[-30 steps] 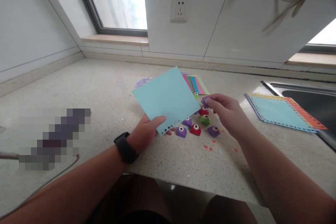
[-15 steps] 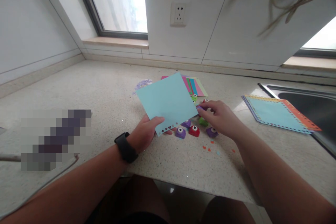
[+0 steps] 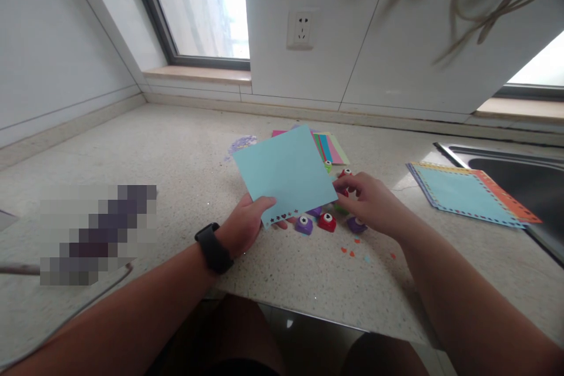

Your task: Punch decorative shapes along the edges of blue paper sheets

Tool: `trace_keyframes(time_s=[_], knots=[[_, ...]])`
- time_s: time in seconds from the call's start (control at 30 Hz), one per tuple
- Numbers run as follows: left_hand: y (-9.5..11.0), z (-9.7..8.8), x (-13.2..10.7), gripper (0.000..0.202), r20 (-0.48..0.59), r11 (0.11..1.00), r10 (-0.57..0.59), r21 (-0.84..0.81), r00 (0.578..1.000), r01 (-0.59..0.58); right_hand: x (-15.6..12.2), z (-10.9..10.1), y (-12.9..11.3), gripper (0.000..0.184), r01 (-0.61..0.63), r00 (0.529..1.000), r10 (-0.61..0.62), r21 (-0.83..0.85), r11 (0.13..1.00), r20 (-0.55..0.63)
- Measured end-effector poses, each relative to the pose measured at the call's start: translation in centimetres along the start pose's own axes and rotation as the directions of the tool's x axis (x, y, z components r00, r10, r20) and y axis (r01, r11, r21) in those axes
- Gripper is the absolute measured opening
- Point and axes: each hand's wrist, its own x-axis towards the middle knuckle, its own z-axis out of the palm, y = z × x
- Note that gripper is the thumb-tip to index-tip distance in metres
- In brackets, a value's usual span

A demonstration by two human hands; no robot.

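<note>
My left hand (image 3: 247,222) pinches the near corner of a light blue paper sheet (image 3: 286,173) and holds it tilted above the counter. A row of small punched shapes runs along the sheet's near edge. My right hand (image 3: 370,202) rests just right of the sheet, with its fingers curled down among several small craft punches. What the fingers hold is hidden. A purple punch (image 3: 304,223), a red punch (image 3: 326,221) and another purple punch (image 3: 355,224) lie in front of the sheet. A second red punch (image 3: 346,173) shows above my fingers.
A fan of coloured paper sheets (image 3: 332,147) lies behind the blue sheet. A stack of edge-punched sheets (image 3: 467,191) sits beside the steel sink (image 3: 520,161) at the right. Paper confetti (image 3: 352,252) dots the speckled counter (image 3: 176,153). A blurred patch (image 3: 97,235) lies at the left.
My right hand, which held a purple punch raised beside the sheet, has dropped down among the punches on the counter. The blue sheet has shifted slightly right.
</note>
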Motion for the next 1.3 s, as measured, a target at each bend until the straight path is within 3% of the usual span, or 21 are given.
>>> trace_keyframes(time_s=[0.2, 0.4, 0.47, 0.6, 0.73, 0.83, 0.9, 1.1, 1.3], knots=[[-0.2, -0.1, 0.2, 0.020, 0.003, 0.999, 0.001, 0.041, 1.000, -0.001, -0.2, -0.2, 0.1, 0.025, 0.083, 0.987, -0.065, -0.120, 0.989, 0.145], [-0.4, -0.4, 0.2, 0.019, -0.006, 0.998, -0.003, 0.059, 1.000, 0.003, -0.1, -0.1, 0.2, 0.022, 0.170, 0.974, -0.148, -0.121, 0.978, 0.171], [-0.5, -0.5, 0.3, 0.020, -0.007, 0.999, 0.008, 0.050, 1.000, -0.008, 0.0, -0.3, 0.1, 0.024, 0.148, 0.983, -0.136, -0.097, 0.984, 0.120], [-0.4, -0.4, 0.4, 0.010, -0.065, 1.000, 0.027, -0.008, 0.998, -0.027, -0.1, -0.8, 0.5, 0.025, -0.005, 0.996, 0.006, 0.010, 1.000, -0.088], [0.1, -0.1, 0.4, 0.010, -0.131, 0.995, 0.033, -0.088, 0.991, -0.045, 0.0, -1.3, 1.9, 0.024, -0.151, 0.921, 0.170, 0.082, 0.985, -0.351], [0.4, 0.0, 0.3, 0.017, -0.177, 0.986, 0.031, -0.156, 0.984, -0.059, 0.4, -1.2, 3.1, 0.023, -0.194, 0.871, 0.226, 0.116, 0.974, -0.436], [0.5, 0.0, 0.4, 0.019, -0.180, 0.982, 0.029, -0.180, 0.983, -0.062, 0.8, -0.8, 3.7, 0.023, -0.180, 0.867, 0.205, 0.099, 0.979, -0.454], [0.5, 0.0, 0.4, 0.019, -0.166, 0.983, 0.028, -0.177, 0.986, -0.058, 2.4, 0.9, 4.1, 0.027, 0.031, 0.942, -0.065, -0.105, 0.994, -0.331], [0.5, 0.0, 0.2, 0.019, -0.156, 0.982, 0.033, -0.177, 0.987, -0.060, 2.7, 1.4, 3.3, 0.027, 0.100, 0.977, -0.135, -0.202, 0.974, -0.166]])
